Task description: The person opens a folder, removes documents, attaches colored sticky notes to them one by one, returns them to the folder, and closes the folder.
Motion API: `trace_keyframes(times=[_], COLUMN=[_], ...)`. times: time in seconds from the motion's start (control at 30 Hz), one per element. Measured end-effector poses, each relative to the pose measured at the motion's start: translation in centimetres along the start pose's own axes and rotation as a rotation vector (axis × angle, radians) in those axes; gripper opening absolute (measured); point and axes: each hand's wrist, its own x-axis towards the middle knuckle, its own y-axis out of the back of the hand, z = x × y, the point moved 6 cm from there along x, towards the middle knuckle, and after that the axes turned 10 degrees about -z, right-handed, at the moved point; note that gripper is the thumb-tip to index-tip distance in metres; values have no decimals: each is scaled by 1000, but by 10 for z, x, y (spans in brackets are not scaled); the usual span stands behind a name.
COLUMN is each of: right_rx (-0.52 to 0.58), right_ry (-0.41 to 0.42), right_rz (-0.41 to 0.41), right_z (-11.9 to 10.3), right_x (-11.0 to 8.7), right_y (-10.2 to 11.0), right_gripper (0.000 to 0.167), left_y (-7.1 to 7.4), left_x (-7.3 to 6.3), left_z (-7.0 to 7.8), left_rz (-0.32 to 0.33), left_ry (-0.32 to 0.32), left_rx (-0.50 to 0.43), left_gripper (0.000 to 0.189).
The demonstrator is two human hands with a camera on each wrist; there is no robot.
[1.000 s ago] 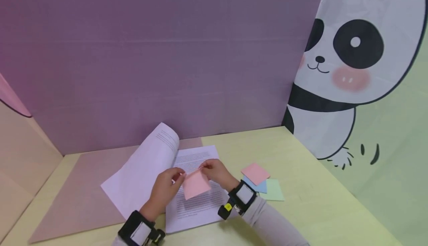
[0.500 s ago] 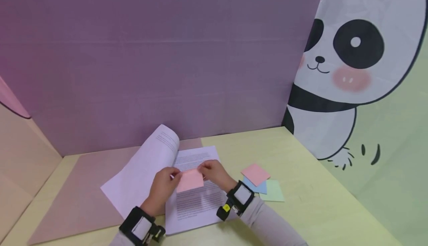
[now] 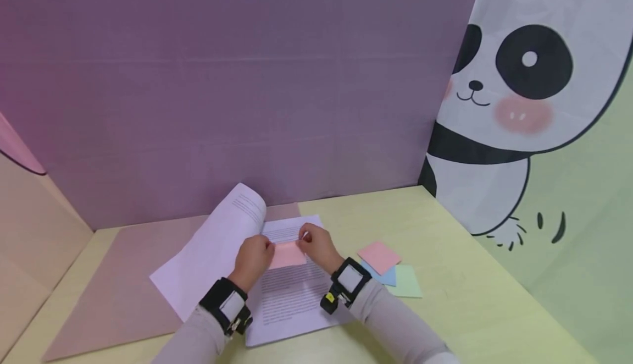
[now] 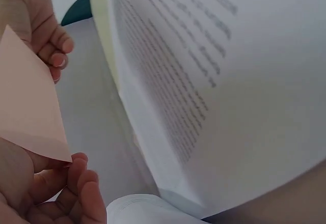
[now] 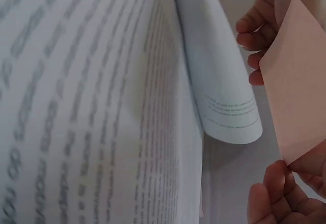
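Observation:
A pink sticky note [image 3: 288, 255] is stretched between both hands above the printed page [image 3: 292, 301] of an opened stack of papers. My left hand [image 3: 252, 258] pinches its left edge, and my right hand [image 3: 318, 244] pinches the upper right corner. In the left wrist view the pink note [image 4: 30, 96] shows with a hand at each end, the nearer fingers [image 4: 76, 183] curled at its lower corner. From the right wrist the same pink note [image 5: 298, 86] appears held at both ends, beside the printed text.
A turned-over page [image 3: 212, 254] curls up on the left over a mauve mat [image 3: 123, 287]. To the right lie a pink pad [image 3: 379, 257], a blue pad [image 3: 386, 277] and a green pad [image 3: 408, 281], overlapping on the pale table [image 3: 460, 298]. A purple backdrop [image 3: 247, 105] rises behind.
Both hands have moved up the page, away from the body, with the pink note. The note has come level and looks shorter from the head. The pads and papers stay put.

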Motion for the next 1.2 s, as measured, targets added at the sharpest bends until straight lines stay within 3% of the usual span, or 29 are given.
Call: trace_keyframes(times=[0.27,0.43,0.67,0.93,1.2], right_rx=[-145,-186,-154,-152,-225], right_ry=[-12,20,-78,-162,-153], right_rz=[-122,-146,-218,-286,-295], right_z=[9,11,23,29,39], right_x=[10,9,13,15,21], right_y=[-15,-22,-28,-32,-40], right_gripper=[3,5,6,6,8], left_y=[-14,-24,-29,-30,-38], left_x=[14,17,21,23,27], left_z=[-8,-14,-15,-16,-20], left_rz=[-14,-29,-84,-60,-87], left_ry=[3,21,50,10,45], left_rx=[36,14,14,48,84], left_gripper=[10,8,6,4,4])
